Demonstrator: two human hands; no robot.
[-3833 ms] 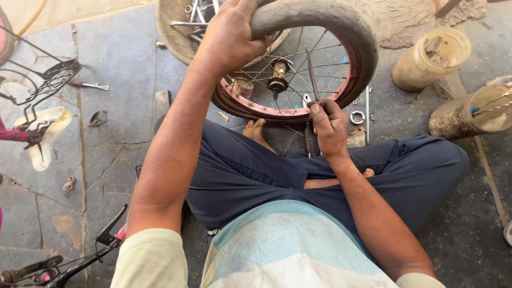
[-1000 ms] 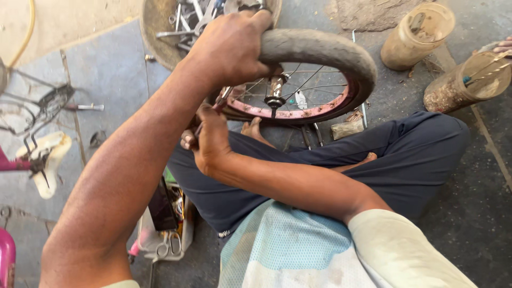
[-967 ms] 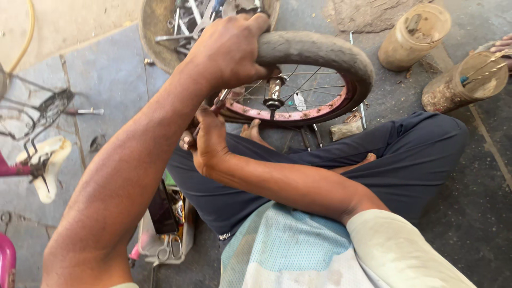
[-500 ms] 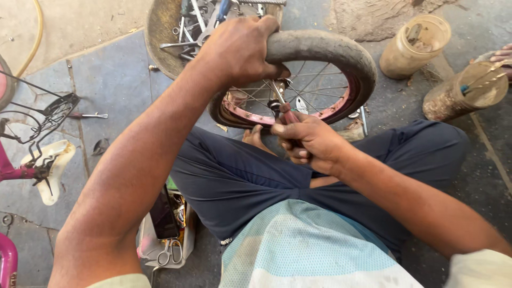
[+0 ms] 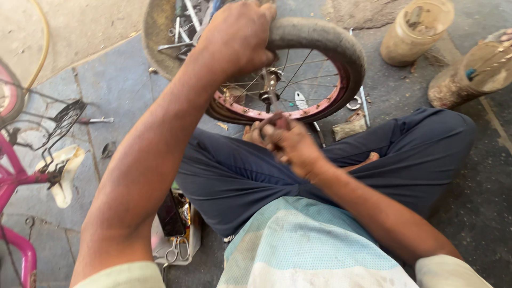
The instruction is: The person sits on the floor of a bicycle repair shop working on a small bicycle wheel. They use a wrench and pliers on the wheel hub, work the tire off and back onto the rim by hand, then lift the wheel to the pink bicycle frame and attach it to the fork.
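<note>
- The left hand grips the top of the grey tyre at about 11 o'clock on the wheel, fingers clamped over the rubber.
- The small bicycle wheel, with a pink rim and thin spokes, stands tilted on the floor just beyond the person's crossed legs.
- The right hand sits at the wheel's 6 o'clock, fingers pinched together on something small and dark; what it is cannot be told.
- A round pan of tools lies at 10 o'clock of the wheel.
- Two dusty jars stand at 2 o'clock.
- Scissors lie by the left knee.
</note>
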